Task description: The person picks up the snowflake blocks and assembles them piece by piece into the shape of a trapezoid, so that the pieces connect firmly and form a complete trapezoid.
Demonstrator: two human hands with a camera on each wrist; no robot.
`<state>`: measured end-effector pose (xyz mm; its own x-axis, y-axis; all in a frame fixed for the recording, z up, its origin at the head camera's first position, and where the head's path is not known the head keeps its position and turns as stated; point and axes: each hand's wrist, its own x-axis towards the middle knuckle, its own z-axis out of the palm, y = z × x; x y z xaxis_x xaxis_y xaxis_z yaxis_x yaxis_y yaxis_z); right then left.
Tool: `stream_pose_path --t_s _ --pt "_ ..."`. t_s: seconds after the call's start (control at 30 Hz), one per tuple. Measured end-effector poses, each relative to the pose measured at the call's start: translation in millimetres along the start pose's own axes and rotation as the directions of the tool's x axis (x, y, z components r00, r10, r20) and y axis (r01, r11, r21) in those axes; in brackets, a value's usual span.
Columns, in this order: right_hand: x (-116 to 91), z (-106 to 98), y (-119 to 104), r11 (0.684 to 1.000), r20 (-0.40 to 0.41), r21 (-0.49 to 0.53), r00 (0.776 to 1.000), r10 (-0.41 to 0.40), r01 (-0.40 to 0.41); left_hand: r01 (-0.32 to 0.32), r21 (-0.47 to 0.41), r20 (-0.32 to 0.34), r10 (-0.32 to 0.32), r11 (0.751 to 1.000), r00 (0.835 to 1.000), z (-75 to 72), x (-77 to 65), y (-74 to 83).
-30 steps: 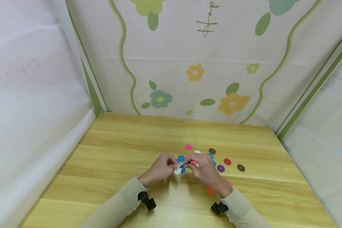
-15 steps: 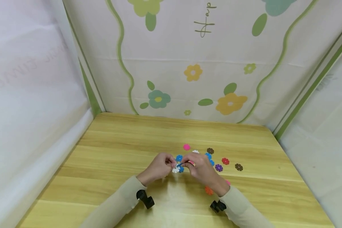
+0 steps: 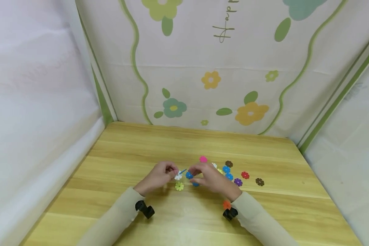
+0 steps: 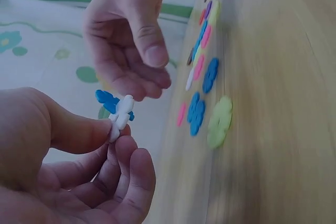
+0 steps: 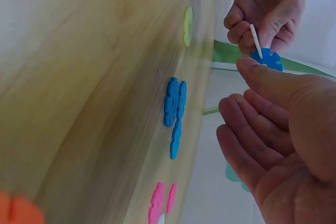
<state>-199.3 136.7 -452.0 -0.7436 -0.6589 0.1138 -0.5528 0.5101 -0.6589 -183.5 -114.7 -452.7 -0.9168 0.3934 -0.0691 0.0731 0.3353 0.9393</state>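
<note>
Between thumb and fingers, my left hand (image 3: 158, 177) pinches a white flower-shaped plastic disc (image 4: 122, 116), held above the table. A blue notched disc (image 5: 269, 59) is joined crosswise to the white one and appears edge-on in the head view. To the right, my right hand (image 3: 214, 180) is relaxed, its thumb and fingers apart with nothing between them. Blue discs (image 3: 189, 175) lie on the table near its fingertips, partly hidden by the hand. A yellow-green disc (image 3: 179, 186) lies flat just below the joined pair in the head view.
The wooden table (image 3: 126, 147) bears several more loose discs to the right: pink (image 3: 203, 159), brown (image 3: 259, 181), red (image 3: 245, 175), purple (image 3: 238, 182) and orange (image 3: 227, 204). White printed cloth (image 3: 187, 85) walls in the back and both sides.
My hands have drawn apart. The left moved leftward with the joined white and blue discs, and the right let go of the blue disc. The yellow-green disc has come into sight.
</note>
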Motion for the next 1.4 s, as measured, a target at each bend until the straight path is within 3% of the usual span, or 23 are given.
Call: stream_pose_path --t_s 0.1,0.3,0.63,1.03,1.23,1.4 --pt "6.6 4.6 -1.7 0.999 0.048 -0.045 0.999 0.001 0.001 0.002 0.007 -0.037 -0.002 1.000 0.999 -6.6 -0.8 -3.5" --pt "18.8 18.3 -7.6 0.978 0.125 -0.190 0.990 -0.058 0.081 -0.007 0.010 -0.063 0.008 1.000 0.998 -12.5 -1.4 -7.0" --pt "23.4 27.6 -11.0 0.976 0.222 -0.202 0.975 -0.031 0.077 -0.008 0.004 -0.057 0.008 1.000 0.998 -8.9 -2.5 -7.9" --pt "15.5 18.1 -4.8 0.996 0.081 -0.078 0.995 0.057 -0.050 -0.003 -0.013 -0.067 0.002 1.000 0.998 -6.8 -1.7 -6.9" --pt "4.2 3.0 0.9 0.990 0.011 0.075 0.993 0.121 -0.122 -0.013 -0.004 -0.060 0.013 1.000 0.998 -5.0 -0.4 -7.4" --pt "-3.5 -3.7 8.2 0.985 -0.082 0.110 0.987 0.140 -0.131 -0.016 0.002 -0.047 0.016 1.000 0.999 -1.9 1.1 -6.9"
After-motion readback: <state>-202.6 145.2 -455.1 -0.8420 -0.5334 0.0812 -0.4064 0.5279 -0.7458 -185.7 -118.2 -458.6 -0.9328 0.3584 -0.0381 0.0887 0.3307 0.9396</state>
